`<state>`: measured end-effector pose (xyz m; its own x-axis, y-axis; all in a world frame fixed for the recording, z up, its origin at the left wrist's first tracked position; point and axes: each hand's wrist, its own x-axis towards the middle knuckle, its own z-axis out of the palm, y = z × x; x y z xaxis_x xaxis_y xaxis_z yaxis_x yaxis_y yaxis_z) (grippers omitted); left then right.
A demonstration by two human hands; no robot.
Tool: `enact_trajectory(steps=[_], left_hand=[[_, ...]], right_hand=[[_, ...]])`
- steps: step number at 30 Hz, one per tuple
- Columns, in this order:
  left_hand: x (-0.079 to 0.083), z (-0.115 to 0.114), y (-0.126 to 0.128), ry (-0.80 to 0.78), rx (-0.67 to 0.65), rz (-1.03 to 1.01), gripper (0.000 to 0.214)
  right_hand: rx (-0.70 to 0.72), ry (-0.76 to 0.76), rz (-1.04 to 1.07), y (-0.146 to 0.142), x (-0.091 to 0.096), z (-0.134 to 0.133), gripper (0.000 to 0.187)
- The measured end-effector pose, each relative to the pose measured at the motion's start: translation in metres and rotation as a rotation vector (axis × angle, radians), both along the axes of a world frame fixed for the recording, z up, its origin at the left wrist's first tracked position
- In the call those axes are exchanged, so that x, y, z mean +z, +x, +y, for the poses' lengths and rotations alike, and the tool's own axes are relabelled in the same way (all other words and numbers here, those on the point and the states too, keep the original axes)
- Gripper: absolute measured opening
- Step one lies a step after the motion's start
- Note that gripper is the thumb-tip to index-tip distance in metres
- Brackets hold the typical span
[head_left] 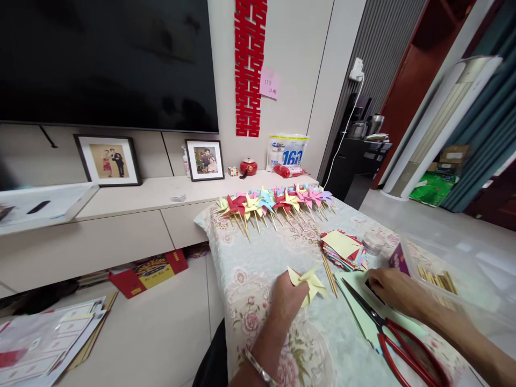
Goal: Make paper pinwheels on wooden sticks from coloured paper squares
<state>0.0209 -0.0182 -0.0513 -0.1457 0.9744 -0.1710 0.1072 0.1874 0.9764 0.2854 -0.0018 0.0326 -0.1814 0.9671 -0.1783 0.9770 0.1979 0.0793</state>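
Note:
My left hand is closed around the folds of a pale yellow paper pinwheel, pressing it against the floral tablecloth. My right hand rests fingers-down at the edge of a light green paper sheet, pinching something small and dark that I cannot make out. Red-handled scissors lie on that sheet just below my right hand. A bundle of wooden sticks lies between my hands.
A row of several finished coloured pinwheels lies along the table's far edge. A stack of coloured paper squares sits mid-table. A clear plastic box holds more sticks at right. A low cabinet with framed photos stands on the left.

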Motion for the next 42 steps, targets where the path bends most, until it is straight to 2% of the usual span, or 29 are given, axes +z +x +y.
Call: enact_trajectory(steps=[8, 10, 13, 16, 18, 19, 24, 29, 36, 42], left_hand=[[-0.006, 0.002, 0.000, -0.016, 0.044, -0.161, 0.010], [-0.005, 0.001, 0.001, -0.015, 0.051, -0.244, 0.012], [0.001, -0.002, 0.002, -0.011, 0.045, -0.408, 0.015], [0.011, -0.004, 0.000, -0.007, 0.035, -0.587, 0.022], [0.017, -0.004, -0.003, 0.000, 0.046, -0.678, 0.031], [0.019, -0.004, -0.004, 0.005, 0.058, -0.710, 0.034], [0.019, 0.001, -0.011, 0.033, 0.138, -0.794, 0.039], [0.017, 0.003, -0.010, 0.035, 0.144, -0.805, 0.030], [0.016, 0.004, -0.009, 0.022, 0.093, -0.821, 0.025], [0.010, 0.004, -0.008, 0.023, 0.042, -0.796, 0.021]], right_hand=[[0.047, 0.111, 0.055, 0.001, 0.012, -0.004, 0.023], [0.057, 0.145, 0.145, -0.006, 0.018, -0.008, 0.020], [0.018, 0.140, 0.408, -0.029, 0.021, -0.015, 0.014], [-0.038, 0.021, 0.835, -0.063, 0.009, -0.016, 0.011], [-0.189, -0.113, 1.194, -0.086, -0.004, -0.011, 0.007], [-0.224, -0.124, 1.262, -0.096, -0.011, -0.006, 0.007], [-0.333, -0.175, 1.510, -0.134, -0.040, 0.017, 0.006], [-0.410, -0.340, 1.747, -0.144, -0.055, 0.019, 0.016], [-0.440, -0.524, 1.922, -0.143, -0.064, 0.011, 0.008], [-0.466, -0.539, 1.952, -0.148, -0.066, 0.010, 0.008]])
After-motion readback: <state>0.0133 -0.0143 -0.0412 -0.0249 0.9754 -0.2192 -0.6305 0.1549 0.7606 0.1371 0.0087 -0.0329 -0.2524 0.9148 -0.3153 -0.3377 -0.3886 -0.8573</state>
